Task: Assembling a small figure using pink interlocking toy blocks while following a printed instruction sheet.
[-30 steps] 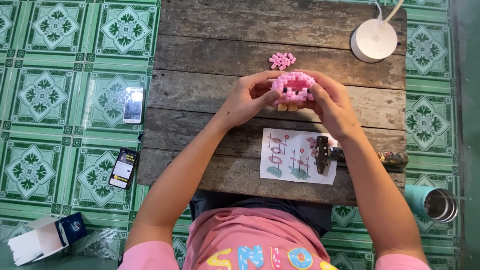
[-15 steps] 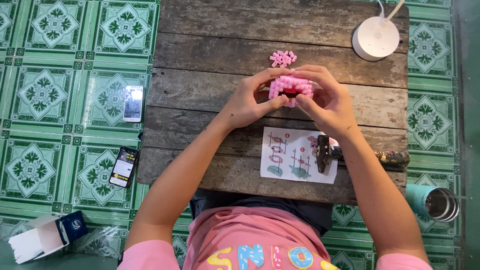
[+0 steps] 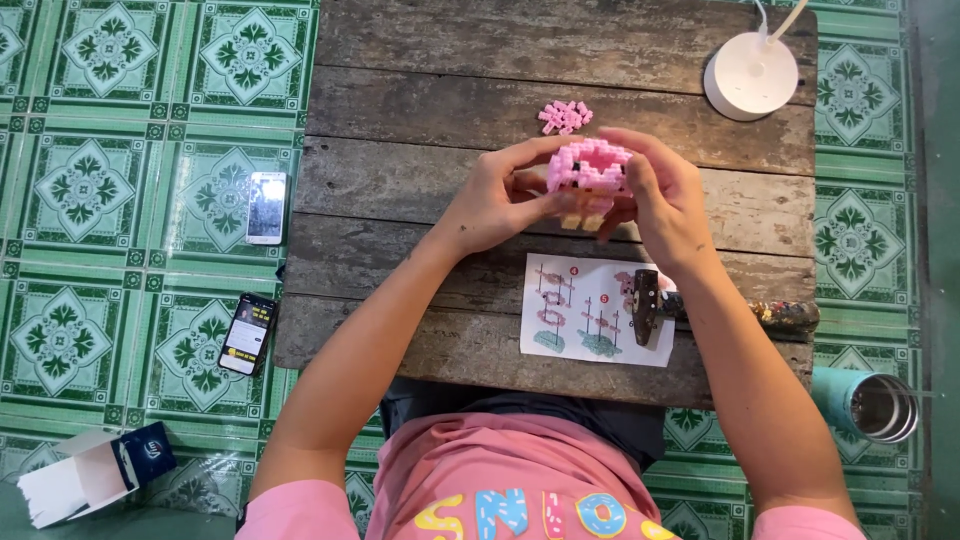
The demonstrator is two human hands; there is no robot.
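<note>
Both hands, left hand [image 3: 495, 205] and right hand [image 3: 668, 200], pinch a pink block figure [image 3: 588, 168] above the wooden worktop [image 3: 420, 170]. Loose pink blocks [image 3: 565, 116] lie just beyond.

The pink block model [image 3: 588, 172] sat just right of the frame's centre, in its upper half, raised above the tabletop [image 3: 420, 160] between both hands. It was a rounded, chunky figure built of small pink bricks, with dark spots on its face and a few tan pieces along its underside. The left hand [image 3: 492, 205] closed on its left side and the right hand [image 3: 665, 200] on its right, fingers curled over the top, so parts were hidden.
</note>
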